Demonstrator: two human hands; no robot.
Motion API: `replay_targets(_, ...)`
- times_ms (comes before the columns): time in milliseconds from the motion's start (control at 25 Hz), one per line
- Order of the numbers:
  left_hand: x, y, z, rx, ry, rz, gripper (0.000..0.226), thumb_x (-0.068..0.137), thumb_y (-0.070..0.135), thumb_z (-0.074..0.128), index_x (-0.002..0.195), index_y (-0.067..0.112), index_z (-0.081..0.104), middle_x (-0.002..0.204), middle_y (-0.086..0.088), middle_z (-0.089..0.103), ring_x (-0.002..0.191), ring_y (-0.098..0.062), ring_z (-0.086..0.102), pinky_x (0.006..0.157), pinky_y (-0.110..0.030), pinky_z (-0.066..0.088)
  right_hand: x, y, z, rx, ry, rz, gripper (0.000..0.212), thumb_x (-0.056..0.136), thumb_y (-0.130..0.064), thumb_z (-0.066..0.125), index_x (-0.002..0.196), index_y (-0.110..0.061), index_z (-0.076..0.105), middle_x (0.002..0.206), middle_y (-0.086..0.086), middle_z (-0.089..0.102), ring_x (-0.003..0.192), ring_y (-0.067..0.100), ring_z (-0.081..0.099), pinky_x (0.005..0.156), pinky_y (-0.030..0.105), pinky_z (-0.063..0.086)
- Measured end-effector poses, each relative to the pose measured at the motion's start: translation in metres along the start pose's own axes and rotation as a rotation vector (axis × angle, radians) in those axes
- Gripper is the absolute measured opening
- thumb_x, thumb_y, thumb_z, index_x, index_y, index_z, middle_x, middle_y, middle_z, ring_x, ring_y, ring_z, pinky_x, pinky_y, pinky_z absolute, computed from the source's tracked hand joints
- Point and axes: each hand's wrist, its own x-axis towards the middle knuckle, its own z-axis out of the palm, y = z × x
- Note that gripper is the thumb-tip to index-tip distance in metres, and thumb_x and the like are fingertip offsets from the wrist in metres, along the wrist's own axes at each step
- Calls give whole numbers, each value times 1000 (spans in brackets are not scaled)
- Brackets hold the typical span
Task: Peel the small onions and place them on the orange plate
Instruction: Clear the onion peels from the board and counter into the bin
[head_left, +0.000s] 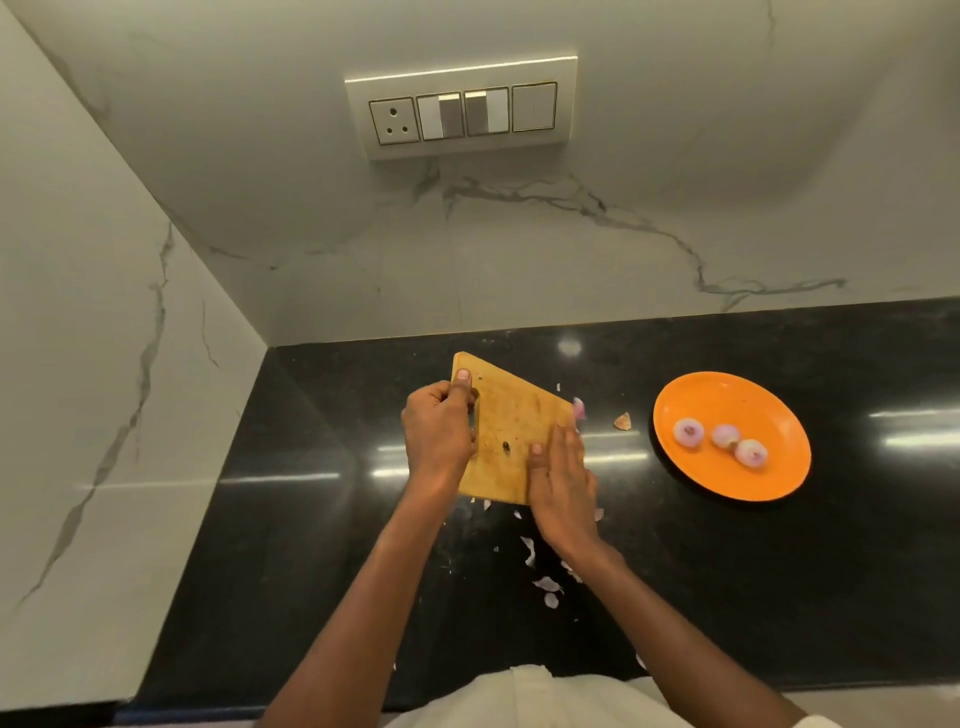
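Note:
Three peeled small onions (720, 440) lie on the orange plate (769, 410) at the right of the black counter. A wooden cutting board (511, 421) is tilted up off the counter. My left hand (439, 428) grips its left edge at the handle slot, thumb on the top face. My right hand (561, 480) lies flat with straight fingers against the board's lower right part. Pale onion skins (545, 584) lie scattered on the counter below the board.
A brown skin scrap (622, 421) and a purple skin piece (578, 409) lie between board and plate. Marble walls close the left and back of the counter (311, 493). A switch panel (462, 111) sits on the back wall.

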Motion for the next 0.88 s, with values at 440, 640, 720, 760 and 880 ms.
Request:
replay_targets(440, -31, 0, -21, -107, 68, 16, 49, 108, 36, 56, 84, -4, 70, 68, -7, 56, 52, -19, 51, 41, -27, 44, -18, -3, 12, 20, -20, 14, 60, 108, -62, 10, 163, -44, -7, 175, -16, -7, 161, 6, -4, 130, 55, 2)
replay_targets(640, -38, -11, -30, -93, 86, -18, 47, 108, 39, 55, 78, 7, 70, 65, -6, 58, 50, -19, 54, 43, -30, 47, -30, -47, 14, 16, -23, -258, 59, 111, -53, 14, 167, -39, 2, 174, -21, -4, 160, 2, -6, 129, 44, -1)
replay_targets(720, -39, -14, -32, -101, 69, -13, 46, 108, 39, 55, 78, 8, 69, 66, -7, 59, 51, -19, 54, 43, -30, 46, -35, -55, 20, 6, -81, -333, 57, 112, -49, 16, 166, -41, 1, 173, -25, -6, 159, 0, -9, 128, 46, -4)
replay_targets(760, -37, -15, -34, -114, 70, -12, 45, 108, 39, 55, 78, 8, 68, 67, -7, 58, 51, -19, 53, 42, -29, 44, -34, -45, 20, -7, -89, -291, 57, 112, -51, 15, 166, -42, -1, 173, -25, -7, 159, 1, -9, 129, 49, -3)
replay_targets(880, -24, -25, -50, -128, 139, -78, 41, 108, 39, 53, 85, 9, 68, 77, -7, 64, 59, -19, 57, 48, -30, 47, -25, 7, 10, -118, -70, -30, 62, 109, -62, 11, 166, -41, -4, 175, -16, -4, 161, 9, -1, 129, 61, 4)
